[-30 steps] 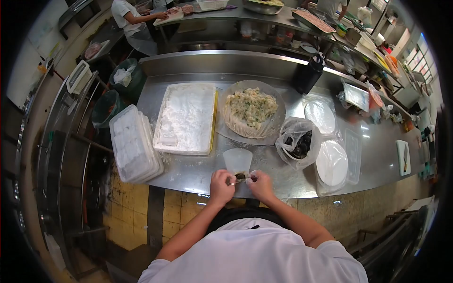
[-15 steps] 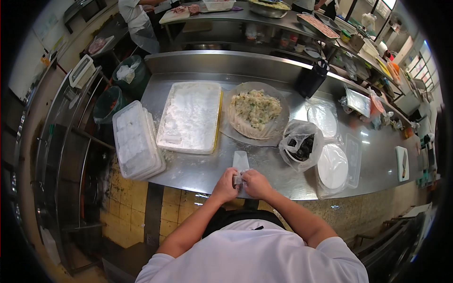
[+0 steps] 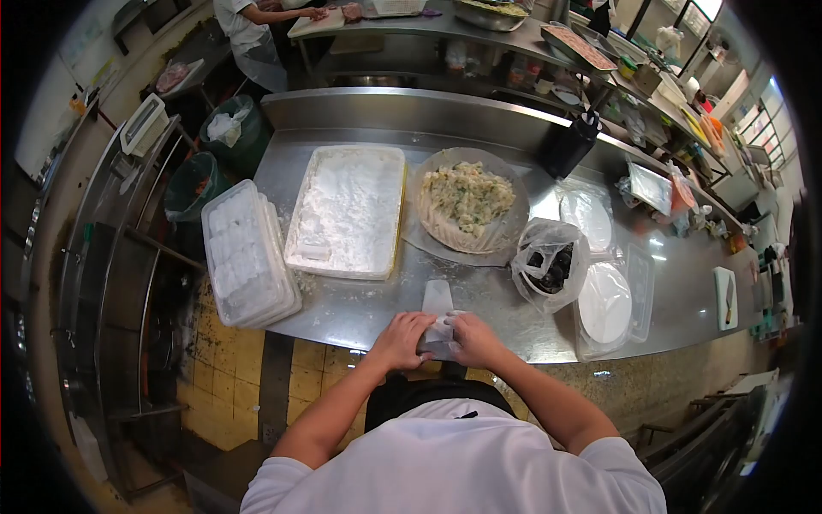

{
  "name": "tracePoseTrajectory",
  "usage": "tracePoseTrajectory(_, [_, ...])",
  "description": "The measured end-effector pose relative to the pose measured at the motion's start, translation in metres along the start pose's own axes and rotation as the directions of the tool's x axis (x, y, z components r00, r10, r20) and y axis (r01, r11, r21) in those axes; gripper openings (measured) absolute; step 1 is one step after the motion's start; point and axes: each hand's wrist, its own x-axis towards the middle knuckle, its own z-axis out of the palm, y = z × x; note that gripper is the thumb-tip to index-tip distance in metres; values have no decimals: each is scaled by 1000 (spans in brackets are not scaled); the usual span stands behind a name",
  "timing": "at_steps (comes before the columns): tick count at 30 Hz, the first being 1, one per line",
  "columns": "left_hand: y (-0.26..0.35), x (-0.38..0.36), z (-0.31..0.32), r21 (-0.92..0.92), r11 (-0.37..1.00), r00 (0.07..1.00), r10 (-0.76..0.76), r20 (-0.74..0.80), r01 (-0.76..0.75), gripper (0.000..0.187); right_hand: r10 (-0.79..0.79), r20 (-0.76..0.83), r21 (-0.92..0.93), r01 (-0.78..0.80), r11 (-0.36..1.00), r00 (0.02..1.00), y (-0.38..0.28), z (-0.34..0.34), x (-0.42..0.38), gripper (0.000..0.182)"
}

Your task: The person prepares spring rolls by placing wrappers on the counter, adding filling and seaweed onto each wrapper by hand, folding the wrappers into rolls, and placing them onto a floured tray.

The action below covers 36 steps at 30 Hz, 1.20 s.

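Near the table's front edge, a thin whitish wrapper lies between my hands, its narrow flap pointing away from me. My left hand is closed on the wrapper's left side, and my right hand pinches its right side. Beyond them a round tray of chopped filling sits on a clear sheet. A white tray of powder stands left of it. To the right are a plastic bag with dark pieces and a stack of round white sheets.
Lidded plastic boxes are stacked at the table's left edge. A black bottle stands by the back ledge. A white board with a knife lies far right. Another person works at the back left counter.
My hands have moved slightly apart, with more of the wrapper showing between them. The person at the back has an arm stretched further over the counter.
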Motion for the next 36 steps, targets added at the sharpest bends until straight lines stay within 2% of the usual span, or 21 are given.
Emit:
tracePoseTrajectory(3, [-5,-16,12,-17,998,998,55,-17,-56,99,-82,80,-131,92,987,993,3,-1,-19,70])
tracePoseTrajectory(6, [-6,-22,23,-47,994,993,90,-78,-94,100,-87,230,-226,140,964,969,-3,7,-21,78])
tracePoseTrajectory(13, [-7,-24,22,-40,987,983,151,-107,-156,90,-106,214,-261,161,952,971,-11,16,-20,71])
tracePoseTrajectory(15, [-7,-26,26,-19,986,977,164,-133,-168,78,-123,162,-282,166,945,979,-7,23,-26,66])
tracePoseTrajectory(18, [-6,-32,38,52,981,956,194,-221,-187,62,-138,175,-294,186,938,975,3,37,-32,52])
tracePoseTrajectory(21, [-4,-36,39,81,977,937,211,-278,-196,51,-294,21,-338,283,897,956,9,47,-37,40])
tracePoseTrajectory(22, [0,-35,35,79,977,933,213,-291,-199,48,-278,1,-312,264,912,961,8,48,-38,38])
tracePoseTrajectory(28, [5,-27,31,38,990,936,143,-323,-138,27,-120,-18,-198,114,974,993,-2,41,-28,28])
tracePoseTrajectory(33, [6,-12,36,-58,998,935,-40,-353,21,13,18,-75,-225,-34,974,997,-16,36,-12,21])
tracePoseTrajectory(36, [2,-4,40,-80,988,940,-151,-307,133,11,-22,-212,-227,-28,973,977,-25,32,-4,19])
